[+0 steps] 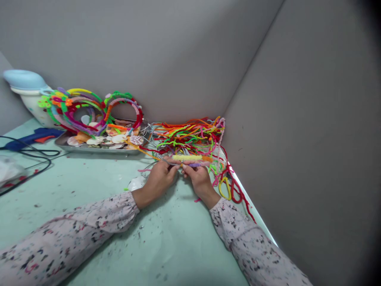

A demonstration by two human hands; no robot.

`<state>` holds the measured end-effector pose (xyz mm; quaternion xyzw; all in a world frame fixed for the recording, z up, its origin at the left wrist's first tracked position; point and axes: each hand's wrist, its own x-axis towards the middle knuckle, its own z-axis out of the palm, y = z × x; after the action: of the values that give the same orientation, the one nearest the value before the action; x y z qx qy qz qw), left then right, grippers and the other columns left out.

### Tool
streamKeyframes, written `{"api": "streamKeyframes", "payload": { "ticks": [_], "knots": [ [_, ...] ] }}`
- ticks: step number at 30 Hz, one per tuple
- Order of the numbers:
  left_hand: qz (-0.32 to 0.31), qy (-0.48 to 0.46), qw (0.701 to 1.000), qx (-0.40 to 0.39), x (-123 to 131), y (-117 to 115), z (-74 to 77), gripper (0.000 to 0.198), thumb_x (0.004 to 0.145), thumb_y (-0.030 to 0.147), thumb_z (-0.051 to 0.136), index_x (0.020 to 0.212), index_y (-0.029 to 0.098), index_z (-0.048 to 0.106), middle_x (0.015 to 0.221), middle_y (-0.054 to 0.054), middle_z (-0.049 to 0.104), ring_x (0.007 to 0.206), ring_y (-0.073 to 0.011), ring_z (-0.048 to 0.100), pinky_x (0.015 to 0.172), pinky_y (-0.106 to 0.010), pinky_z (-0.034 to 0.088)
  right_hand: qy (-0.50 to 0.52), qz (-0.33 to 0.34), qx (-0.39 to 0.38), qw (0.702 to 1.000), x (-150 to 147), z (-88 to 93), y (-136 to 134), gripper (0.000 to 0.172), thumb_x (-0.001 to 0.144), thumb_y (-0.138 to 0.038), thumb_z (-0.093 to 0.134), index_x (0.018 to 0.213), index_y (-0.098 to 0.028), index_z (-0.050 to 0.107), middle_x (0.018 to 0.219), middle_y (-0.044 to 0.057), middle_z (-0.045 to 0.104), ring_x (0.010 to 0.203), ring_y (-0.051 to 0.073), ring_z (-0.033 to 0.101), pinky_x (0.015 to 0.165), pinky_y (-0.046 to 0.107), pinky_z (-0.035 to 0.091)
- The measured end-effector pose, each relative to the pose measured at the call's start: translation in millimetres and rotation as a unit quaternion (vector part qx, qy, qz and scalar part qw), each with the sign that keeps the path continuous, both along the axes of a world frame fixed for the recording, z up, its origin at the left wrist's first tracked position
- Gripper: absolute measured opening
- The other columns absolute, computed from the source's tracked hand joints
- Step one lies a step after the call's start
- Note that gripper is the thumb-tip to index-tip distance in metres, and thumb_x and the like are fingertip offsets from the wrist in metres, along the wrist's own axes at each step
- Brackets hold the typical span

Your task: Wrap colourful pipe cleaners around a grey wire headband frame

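Both hands meet over the middle of the table, pinching a headband [187, 158] wrapped in fuzzy pipe cleaner, with yellow, orange and purple stretches showing. My left hand [160, 178] is closed on its left part, where a bare grey band shows. Thumb and fingers of my right hand [200, 179] grip it close beside the left thumb. Just behind the hands lies a loose heap of coloured pipe cleaners [190, 133], with thin grey bands [151, 137] at its left side. Part of the headband is hidden by my fingers.
A metal tray [101, 150] holds felt pieces and several finished fuzzy headbands [80, 109]. Left of it lie a blue glue gun [26, 140] with a black cable and a white bin [34, 103] with a blue lid. Yellow-handled scissors [225, 188] rest near the right edge, by grey partition walls.
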<state>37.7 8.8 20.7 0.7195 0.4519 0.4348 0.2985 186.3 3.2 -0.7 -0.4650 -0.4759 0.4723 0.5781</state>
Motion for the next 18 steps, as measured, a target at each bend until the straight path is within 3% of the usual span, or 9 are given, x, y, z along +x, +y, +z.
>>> {"api": "streamKeyframes", "payload": {
  "ticks": [7, 13, 18],
  "knots": [
    [-0.023, 0.02, 1.0, 0.001, -2.2, 3.2, -5.1, 0.02, 0.087, 0.02, 0.05, 0.092, 0.016, 0.069, 0.078, -0.004, 0.069, 0.072, -0.0164, 0.061, 0.068, -0.028, 0.048, -0.019, 0.008, 0.021, 1.0, 0.2, -1.2, -1.2, 0.016, 0.073, -0.029, 0.069, 0.085, -0.018, 0.066, 0.066, -0.002, 0.064, 0.058, 0.011, 0.059, 0.055, 0.022, 0.048],
    [0.01, 0.05, 0.997, 0.059, -1.8, 1.3, -5.8, 0.016, 0.088, 0.022, 0.051, 0.087, 0.016, 0.066, 0.09, -0.007, 0.068, 0.086, -0.0194, 0.061, 0.077, -0.031, 0.047, -0.091, -0.017, 0.0, 0.996, 2.4, 1.8, -0.4, 0.02, 0.074, -0.034, 0.065, 0.064, -0.016, 0.065, 0.062, 0.002, 0.065, 0.058, 0.013, 0.058, 0.057, 0.025, 0.048],
    [0.023, 0.047, 0.997, 0.062, -1.0, 1.1, -5.0, 0.013, 0.087, 0.022, 0.053, 0.082, 0.018, 0.065, 0.081, -0.004, 0.067, 0.083, -0.0199, 0.061, 0.071, -0.03, 0.047, -0.104, -0.02, 0.019, 0.994, 3.3, 0.6, 0.1, 0.022, 0.075, -0.035, 0.064, 0.063, -0.016, 0.065, 0.062, 0.002, 0.065, 0.059, 0.014, 0.059, 0.058, 0.025, 0.048]
  ]
}}
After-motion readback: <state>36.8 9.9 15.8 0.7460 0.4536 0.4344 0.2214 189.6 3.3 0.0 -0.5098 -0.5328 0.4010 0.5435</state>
